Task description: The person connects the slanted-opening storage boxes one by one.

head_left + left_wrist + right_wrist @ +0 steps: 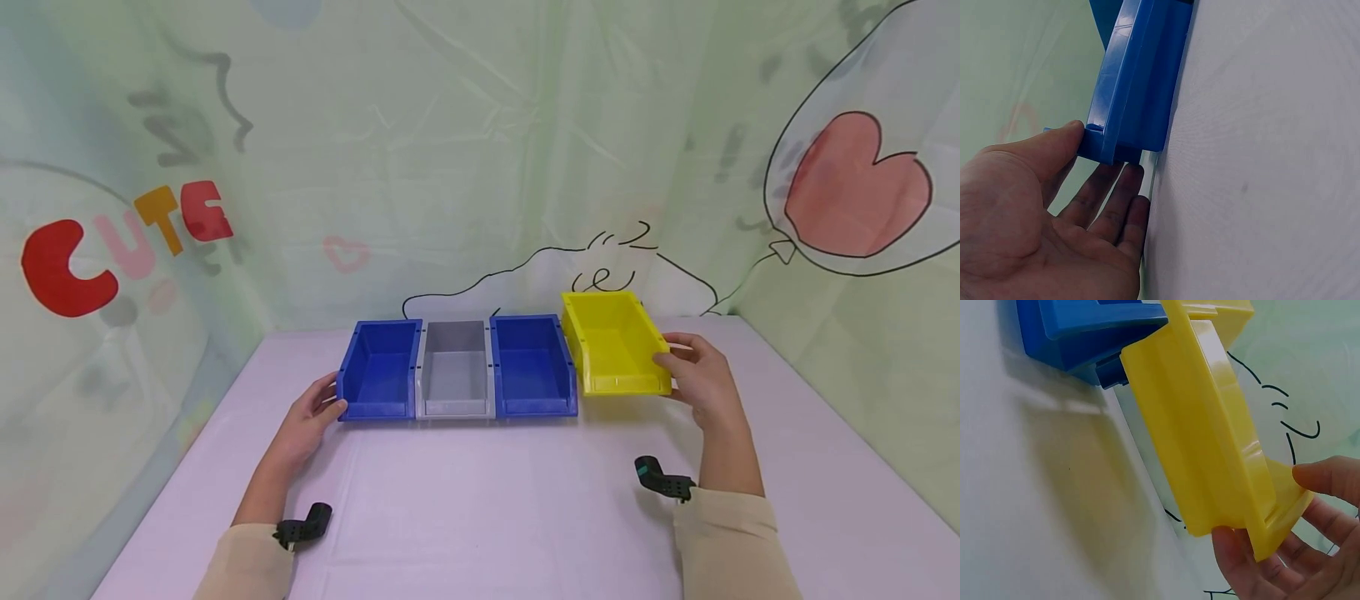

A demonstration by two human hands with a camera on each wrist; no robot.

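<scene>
Three storage bins stand side by side in the head view: a left blue bin, a grey bin and a right blue bin. My left hand holds the front left corner of the left blue bin, thumb on the rim and fingers along the outer side. My right hand grips a yellow bin by its right side, thumb over the rim and fingers underneath. The yellow bin is tilted and raised above the table, its left side close against the right blue bin.
A pale cloth covers the table, with the yellow bin's shadow on it. Behind and at both sides hangs a printed curtain with letters and a heart balloon. Black wrist cameras sit at both sleeves.
</scene>
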